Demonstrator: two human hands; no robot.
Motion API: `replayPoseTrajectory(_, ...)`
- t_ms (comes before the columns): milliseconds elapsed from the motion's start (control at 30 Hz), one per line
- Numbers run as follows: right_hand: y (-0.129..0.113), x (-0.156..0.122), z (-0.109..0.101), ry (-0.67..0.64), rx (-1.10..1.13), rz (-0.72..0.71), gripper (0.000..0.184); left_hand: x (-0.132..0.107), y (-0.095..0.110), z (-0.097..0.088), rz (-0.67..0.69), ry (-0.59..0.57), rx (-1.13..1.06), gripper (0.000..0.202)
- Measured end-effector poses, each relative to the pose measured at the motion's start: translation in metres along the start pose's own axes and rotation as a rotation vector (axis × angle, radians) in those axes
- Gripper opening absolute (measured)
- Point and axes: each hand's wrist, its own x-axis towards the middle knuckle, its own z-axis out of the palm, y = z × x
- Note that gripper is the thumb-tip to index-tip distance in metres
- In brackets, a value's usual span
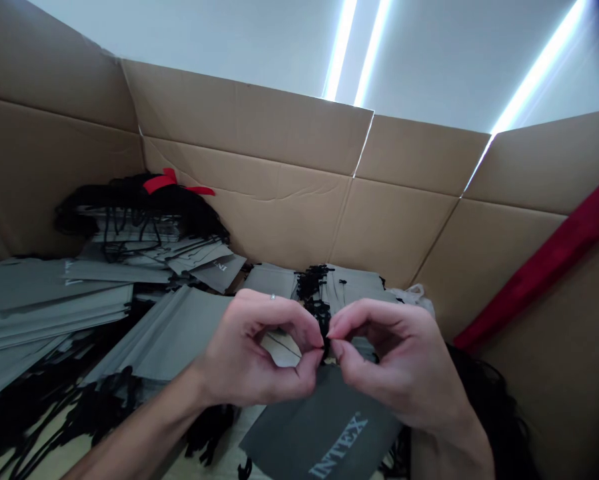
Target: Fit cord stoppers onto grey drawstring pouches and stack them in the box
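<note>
My left hand (259, 353) and my right hand (394, 363) meet in front of me, each pinching a black drawstring cord (323, 319) between thumb and forefinger. The cord belongs to a grey fabric pouch (324, 430) printed with "INTEX", which hangs just below my fingers. There is a ring on my left hand. How the cord is tied is hidden by my fingertips.
Piles of grey pouches (54, 313) with black cords lie to the left and behind. A bundle with black cords and a red tie (166, 181) sits at the back left. Tall cardboard walls (259, 153) enclose the space. A red strip (544, 267) runs along the right wall.
</note>
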Motion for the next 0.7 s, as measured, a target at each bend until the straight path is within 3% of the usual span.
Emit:
replayPoseTrajectory(133, -0.003, -0.002, -0.003, 0.031, -0.106, -0.041, 0.013, 0.001, 0.003, -0.005, 0.089, -0.007, 0.181, 0.017)
replayPoseTrajectory(367, -0.014, -0.011, -0.005, 0.058, -0.340, -0.254, 0.019, -0.004, 0.008, -0.002, 0.211, 0.017, 0.430, 0.017)
replayPoseTrajectory(500, -0.011, -0.008, 0.000, 0.063, -0.252, -0.257, 0.017, -0.003, 0.006, 0.000, 0.205, 0.068, 0.322, 0.019)
replayPoseTrajectory(700, 0.001, -0.002, 0.003, 0.015, 0.026, -0.070, 0.018, 0.000, 0.001, -0.001, 0.047, 0.042, 0.042, 0.021)
